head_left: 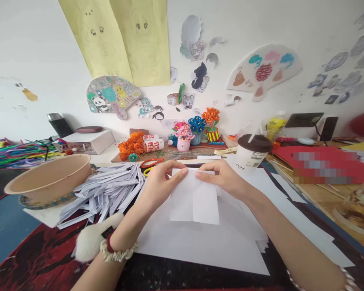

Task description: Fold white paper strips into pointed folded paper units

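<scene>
A small creased sheet of white paper (194,198) is held up in the middle, its far edge pinched at both sides. My left hand (168,176) grips the upper left of that edge between thumb and fingers. My right hand (220,176) pinches the edge a little to the right in the same way. A vertical crease runs down the sheet between the hands. Beneath it lie large white sheets (200,250) on a dark mat. Left of my left hand is a heap of narrow folded paper strips (106,190).
A beige bowl (48,178) stands at the left. A lidded drink cup (251,151) stands just beyond my right hand. Pipe-cleaner flowers in pots (183,143) line the back. A red packet (324,161) lies at the right, and a white fluffy item (91,242) by my left wrist.
</scene>
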